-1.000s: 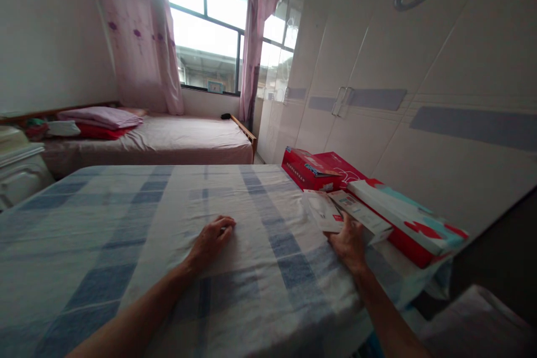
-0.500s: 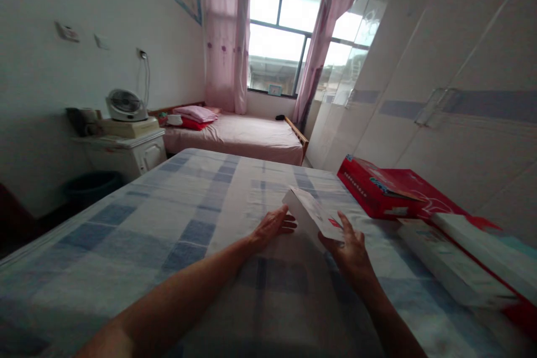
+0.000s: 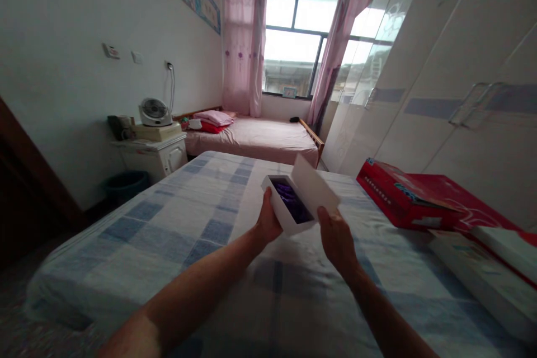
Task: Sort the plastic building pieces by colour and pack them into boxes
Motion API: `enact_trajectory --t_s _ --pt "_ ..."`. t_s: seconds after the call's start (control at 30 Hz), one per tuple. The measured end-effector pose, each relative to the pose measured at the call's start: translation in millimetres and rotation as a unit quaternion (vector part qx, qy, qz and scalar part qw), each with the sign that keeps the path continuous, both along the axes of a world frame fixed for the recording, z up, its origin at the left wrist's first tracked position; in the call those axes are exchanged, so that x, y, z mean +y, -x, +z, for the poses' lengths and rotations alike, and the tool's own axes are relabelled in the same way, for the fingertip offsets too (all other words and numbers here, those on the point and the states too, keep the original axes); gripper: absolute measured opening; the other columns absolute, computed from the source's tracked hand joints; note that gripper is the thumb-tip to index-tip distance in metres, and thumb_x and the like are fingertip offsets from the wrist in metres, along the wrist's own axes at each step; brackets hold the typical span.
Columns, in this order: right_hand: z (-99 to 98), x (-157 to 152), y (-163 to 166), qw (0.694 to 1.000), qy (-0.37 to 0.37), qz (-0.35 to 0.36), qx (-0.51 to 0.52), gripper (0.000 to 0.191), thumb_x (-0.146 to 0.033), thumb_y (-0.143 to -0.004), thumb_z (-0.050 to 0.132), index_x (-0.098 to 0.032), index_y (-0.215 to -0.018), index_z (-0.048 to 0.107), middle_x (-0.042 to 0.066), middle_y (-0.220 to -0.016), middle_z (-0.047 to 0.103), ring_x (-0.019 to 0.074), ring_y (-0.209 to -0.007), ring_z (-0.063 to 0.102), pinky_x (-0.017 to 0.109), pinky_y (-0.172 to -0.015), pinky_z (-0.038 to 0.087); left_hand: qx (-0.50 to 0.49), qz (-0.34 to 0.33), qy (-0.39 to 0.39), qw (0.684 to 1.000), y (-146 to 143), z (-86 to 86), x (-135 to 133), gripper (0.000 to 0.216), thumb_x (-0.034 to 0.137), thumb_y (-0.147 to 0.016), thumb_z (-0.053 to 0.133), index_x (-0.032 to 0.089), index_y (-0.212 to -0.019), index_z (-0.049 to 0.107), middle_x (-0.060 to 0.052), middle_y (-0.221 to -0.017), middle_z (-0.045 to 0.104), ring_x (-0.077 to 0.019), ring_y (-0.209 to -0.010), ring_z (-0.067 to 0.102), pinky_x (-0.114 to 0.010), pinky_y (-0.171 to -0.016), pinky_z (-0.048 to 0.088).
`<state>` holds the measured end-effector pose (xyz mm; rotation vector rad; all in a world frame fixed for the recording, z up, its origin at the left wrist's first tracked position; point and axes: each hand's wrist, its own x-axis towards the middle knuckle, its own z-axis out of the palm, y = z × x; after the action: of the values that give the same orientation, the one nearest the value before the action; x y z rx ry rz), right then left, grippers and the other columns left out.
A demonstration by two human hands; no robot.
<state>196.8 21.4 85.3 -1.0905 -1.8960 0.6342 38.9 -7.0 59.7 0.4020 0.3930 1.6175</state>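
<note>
My left hand (image 3: 269, 220) is closed around the left side of a small white box (image 3: 300, 227), held tilted above the bed. The box stands open. Inside it lies a flat, dark item with a purple pattern (image 3: 289, 198), which looks like a phone screen. My right hand (image 3: 338, 238) grips the lower edge of the white lid (image 3: 315, 185), raised at the box's right side. Whether the lid is still joined to the box I cannot tell.
Beneath my hands spreads a blue and white checked bed (image 3: 226, 218). On the right lie a large red box (image 3: 419, 196) and a long white box (image 3: 474, 268). Farther off are a pink bed (image 3: 268, 137), a nightstand (image 3: 155, 154) with a fan (image 3: 155, 112), and wardrobes (image 3: 453, 140).
The white box was closed in my right hand, with my left hand open beside it. Now my left hand holds the box and my right hand has lifted the lid. The view has turned left.
</note>
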Motion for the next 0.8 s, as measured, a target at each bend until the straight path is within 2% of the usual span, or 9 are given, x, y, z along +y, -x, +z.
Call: enact_trajectory --t_s 0.07,0.17,0.23,0.3,0.4,0.5,0.63,0.7,0.8 --pt "-5.5 17.9 -0.8 0.998 0.037 -0.021 0.056 0.049 -0.052 -0.082 0.034 -0.014 -0.083 0.064 0.012 -0.08 0.064 0.024 -0.082 0.061 0.035 -0.073 0.048 0.002 0.021 0.03 0.999 8.5 4.0 -1.5 0.071 0.066 -0.078 0.037 0.012 -0.124 0.048 -0.013 -0.104 0.067 -0.0285 -0.099 0.062 -0.046 -0.092 0.042" --pt "-22.4 41.6 -3.6 0.977 0.099 -0.02 0.187 0.055 -0.056 -0.079 0.033 -0.01 -0.094 0.059 0.012 -0.085 0.065 0.0193 -0.071 0.063 0.03 -0.059 0.05 0.031 0.044 0.075 0.996 27.8 12.3 -10.1 0.066 0.062 -0.078 0.039 0.013 -0.12 0.05 -0.012 -0.099 0.068 -0.0286 -0.093 0.064 -0.047 -0.088 0.045" --pt "-35.6 50.6 -6.1 0.957 0.143 -0.02 0.252 0.055 -0.058 -0.075 0.04 -0.009 -0.092 0.058 0.011 -0.083 0.065 0.0171 -0.064 0.063 0.028 -0.054 0.05 0.064 0.044 0.092 0.993 46.2 18.4 -21.9 0.064 0.061 -0.078 0.04 0.012 -0.117 0.053 -0.012 -0.094 0.069 -0.0283 -0.089 0.065 -0.046 -0.086 0.047" --pt "-45.9 53.8 -8.9 0.954 0.165 -0.015 0.251 0.052 -0.057 -0.072 0.044 -0.009 -0.083 0.06 0.01 -0.075 0.065 0.0162 -0.059 0.061 0.027 -0.052 0.049 0.1 0.047 0.1 0.989 69.1 24.3 -38.5 0.062 0.06 -0.077 0.041 0.012 -0.113 0.055 -0.011 -0.089 0.07 -0.0276 -0.085 0.066 -0.045 -0.083 0.049" --pt "-51.8 51.9 -12.1 0.963 0.164 0.005 0.214 0.05 -0.055 -0.074 0.045 -0.008 -0.076 0.062 0.01 -0.069 0.065 0.0154 -0.054 0.06 0.027 -0.05 0.048 0.168 0.09 0.138 0.972 109.5 31.5 -67.1 0.058 0.059 -0.075 0.045 0.012 -0.106 0.058 -0.01 -0.081 0.07 -0.0263 -0.077 0.067 -0.042 -0.075 0.052" --pt "-50.4 47.7 -12.1 0.968 0.165 0.02 0.187 0.051 -0.056 -0.075 0.043 -0.009 -0.071 0.063 0.009 -0.061 0.064 0.0148 -0.05 0.058 0.026 -0.047 0.047 0.249 0.153 0.194 0.936 151.9 36.7 -92.3 0.05 0.056 -0.073 0.051 0.014 -0.098 0.06 -0.008 -0.073 0.069 -0.023 -0.067 0.066 -0.037 -0.066 0.054" --pt "-48.4 44.4 -9.0 0.965 0.177 0.03 0.19 0.049 -0.056 -0.074 0.047 -0.009 -0.071 0.063 0.01 -0.062 0.065 0.0147 -0.049 0.057 0.026 -0.045 0.046 0.386 0.196 0.259 0.863 195.8 44.6 -115.4 0.044 0.053 -0.073 0.053 0.014 -0.093 0.06 -0.007 -0.069 0.067 -0.0184 -0.058 0.063 -0.03 -0.056 0.053" --pt "-47.7 43.6 -7.9 0.962 0.187 0.035 0.195 0.048 -0.055 -0.072 0.049 -0.01 -0.071 0.062 0.009 -0.061 0.064 0.014 -0.047 0.055 0.026 -0.044 0.045 0.438 0.196 0.282 0.831 208.0 48.2 -122.8 0.043 0.052 -0.073 0.053 0.013 -0.09 0.061 -0.007 -0.069 0.067 -0.0175 -0.055 0.061 -0.028 -0.052 0.051" --pt "-44.2 42.0 -7.6 0.961 0.202 0.028 0.184 0.045 -0.055 -0.069 0.051 -0.011 -0.067 0.061 0.007 -0.055 0.062 0.0129 -0.044 0.052 0.026 -0.044 0.045 0.481 0.198 0.299 0.8 214.4 49.9 -129.5 0.043 0.053 -0.071 0.057 0.012 -0.083 0.064 -0.009 -0.063 0.066 -0.0186 -0.051 0.06 -0.027 -0.045 0.047"
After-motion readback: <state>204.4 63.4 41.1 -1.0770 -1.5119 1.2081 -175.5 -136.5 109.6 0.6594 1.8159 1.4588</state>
